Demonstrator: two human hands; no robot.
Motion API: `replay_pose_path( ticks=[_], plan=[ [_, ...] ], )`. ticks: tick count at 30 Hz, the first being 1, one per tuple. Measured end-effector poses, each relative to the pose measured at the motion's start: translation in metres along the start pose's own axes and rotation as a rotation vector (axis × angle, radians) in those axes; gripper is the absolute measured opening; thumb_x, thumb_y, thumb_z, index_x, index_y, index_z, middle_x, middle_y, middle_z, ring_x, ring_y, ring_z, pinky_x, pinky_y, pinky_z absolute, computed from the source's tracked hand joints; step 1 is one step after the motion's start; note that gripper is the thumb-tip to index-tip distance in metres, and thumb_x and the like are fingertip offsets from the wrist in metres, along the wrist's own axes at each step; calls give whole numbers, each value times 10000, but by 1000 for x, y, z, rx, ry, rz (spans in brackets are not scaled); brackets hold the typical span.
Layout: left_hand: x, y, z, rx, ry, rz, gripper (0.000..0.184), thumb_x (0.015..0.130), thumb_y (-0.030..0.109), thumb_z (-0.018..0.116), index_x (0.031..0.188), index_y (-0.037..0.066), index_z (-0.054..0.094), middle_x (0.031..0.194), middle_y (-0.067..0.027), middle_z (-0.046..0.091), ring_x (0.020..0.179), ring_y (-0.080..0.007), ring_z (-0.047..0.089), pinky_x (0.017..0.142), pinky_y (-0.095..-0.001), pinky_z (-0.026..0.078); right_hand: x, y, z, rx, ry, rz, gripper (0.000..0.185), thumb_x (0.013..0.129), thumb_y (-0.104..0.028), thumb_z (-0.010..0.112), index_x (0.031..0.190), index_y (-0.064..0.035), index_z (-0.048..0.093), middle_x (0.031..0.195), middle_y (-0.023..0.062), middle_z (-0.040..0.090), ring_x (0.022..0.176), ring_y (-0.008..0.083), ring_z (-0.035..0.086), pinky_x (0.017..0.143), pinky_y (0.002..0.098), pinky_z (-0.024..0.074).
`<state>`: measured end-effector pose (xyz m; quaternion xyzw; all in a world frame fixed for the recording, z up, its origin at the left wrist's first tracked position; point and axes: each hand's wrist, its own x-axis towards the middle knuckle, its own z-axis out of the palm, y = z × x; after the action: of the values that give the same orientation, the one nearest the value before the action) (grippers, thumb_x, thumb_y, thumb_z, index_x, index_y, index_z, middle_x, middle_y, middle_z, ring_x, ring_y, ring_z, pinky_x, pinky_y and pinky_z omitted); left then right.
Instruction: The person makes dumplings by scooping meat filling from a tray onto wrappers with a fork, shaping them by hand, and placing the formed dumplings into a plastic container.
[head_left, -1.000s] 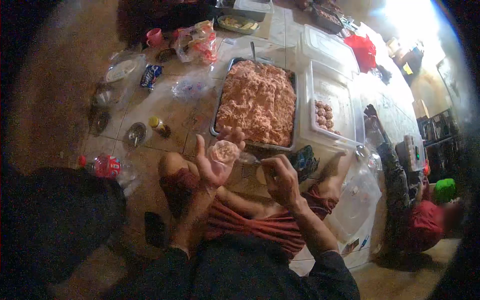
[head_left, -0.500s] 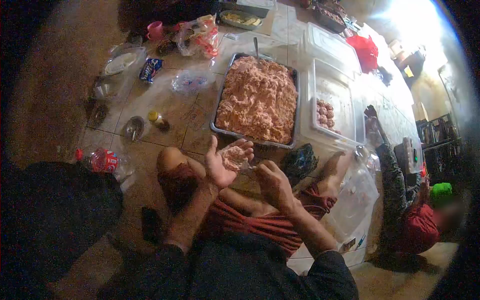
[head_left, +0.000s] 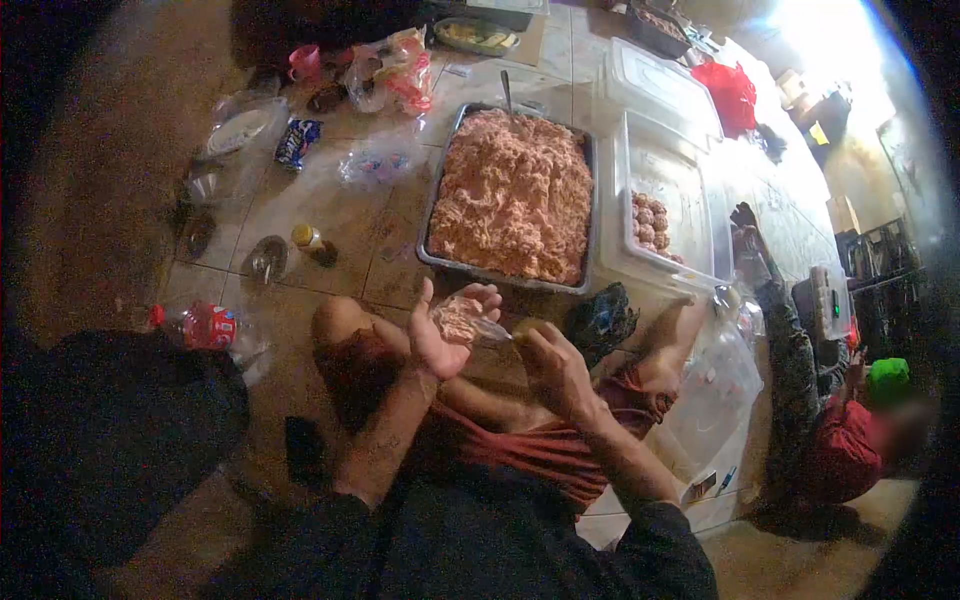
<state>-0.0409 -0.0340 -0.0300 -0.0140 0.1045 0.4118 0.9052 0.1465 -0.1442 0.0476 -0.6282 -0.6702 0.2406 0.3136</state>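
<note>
My left hand (head_left: 440, 335) is palm up with its fingers loosely spread, cupping a lump of pink minced meat mixture (head_left: 456, 322). In my right hand (head_left: 555, 368), closed fingers grip what looks like a spoon; its shiny bowl (head_left: 488, 329) reaches over the left palm against the lump. Just beyond both hands lies a large rectangular tray (head_left: 428, 245) heaped with the minced meat mixture (head_left: 515, 195). A metal utensil handle (head_left: 506, 88) sticks up at its far edge. To the right, a clear plastic container (head_left: 690, 215) holds several meatballs (head_left: 650, 225) along its left side.
A dark plastic bag (head_left: 603, 325) lies near my right knee. On the left are a yellow-capped bottle (head_left: 308, 238), a glass dish (head_left: 268, 258) and a red-labelled plastic bottle (head_left: 210, 325). Another person in a red top (head_left: 840, 450) sits at right.
The spoon bowl has turned and now shows plainly over the left palm. The lump of meat looks reshaped. My right hand has shifted slightly, while my left hand stays almost in place.
</note>
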Motion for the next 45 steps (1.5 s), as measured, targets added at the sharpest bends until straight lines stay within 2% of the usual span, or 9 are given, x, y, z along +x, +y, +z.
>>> replay_pose_path(
  ticks=[10, 11, 18, 20, 26, 27, 30, 38, 45],
  plan=[
    [2, -2, -2, 16, 175, 100, 662, 1010, 595, 457, 1206, -17, 614, 1185, -279, 670, 1041, -395, 678, 918, -544, 568, -1, -9, -12, 122, 85, 19, 206, 867, -82, 702, 1062, -28, 664, 960, 146, 671, 888, 334, 691, 772, 369, 556],
    [3, -5, -2, 204, 190, 109, 643, 1031, 578, 428, 1264, -10, 550, 1178, -267, 672, 1009, -368, 679, 900, -517, 573, 1, -16, -7, 407, 156, 240, 181, 938, -129, 709, 1050, 13, 697, 900, 88, 686, 829, 179, 648, 766, 306, 511],
    [-24, -15, 69, 827, 60, -15, 881, 1023, 665, 307, 1616, 95, -8, 1412, -259, 541, 1180, -291, 634, 937, -402, 556, 27, 3, -1, 801, -155, 312, 291, 952, -244, 726, 1094, 10, 717, 989, 53, 741, 934, 111, 652, 850, 284, 521],
    [-33, 17, 102, 512, -175, -259, 772, 1058, 595, 352, 1612, 115, 111, 1375, -252, 572, 1182, -284, 630, 992, -368, 522, 26, -13, -17, 972, -147, 327, 293, 939, -244, 743, 1090, 5, 720, 990, 28, 737, 941, 83, 623, 857, 285, 514],
    [-8, -4, 31, 1498, -539, 174, 251, 975, 167, 648, 1154, -9, 647, 1191, -104, 689, 956, -193, 679, 850, -352, 568, 39, -28, -32, 348, 123, 95, 309, 921, -205, 763, 1118, 19, 681, 917, 31, 718, 871, 101, 613, 815, 282, 511],
    [-6, -5, 30, 1355, -364, 69, 238, 943, 148, 684, 1125, -3, 657, 1150, -88, 699, 931, -191, 683, 845, -355, 565, 36, -30, -38, 500, 110, 183, 276, 957, -207, 719, 1123, 9, 677, 885, 12, 688, 843, 99, 600, 775, 273, 502],
    [2, 2, 41, 1825, -563, 580, 189, 901, 170, 741, 1001, 16, 697, 981, -62, 713, 880, -191, 690, 796, -355, 562, 22, 5, -25, 745, 177, 320, 248, 994, -209, 668, 1124, 3, 674, 897, 8, 671, 831, 93, 589, 740, 265, 494],
    [0, -7, 62, 1582, -329, 439, 261, 850, 274, 803, 866, 61, 653, 835, -47, 650, 779, -198, 635, 711, -350, 533, -23, 35, 30, 1049, 1, 472, 271, 1039, -223, 614, 1200, -8, 649, 846, -23, 623, 804, 62, 570, 643, 265, 461],
    [-6, -24, 90, 2014, -149, 548, 386, 790, 365, 863, 837, 92, 595, 767, -28, 588, 707, -191, 574, 675, -335, 506, -4, 28, -10, 176, 107, -56, 267, 894, -68, 692, 1158, -33, 684, 963, 120, 659, 855, 290, 662, 825, 360, 529]
  ],
)
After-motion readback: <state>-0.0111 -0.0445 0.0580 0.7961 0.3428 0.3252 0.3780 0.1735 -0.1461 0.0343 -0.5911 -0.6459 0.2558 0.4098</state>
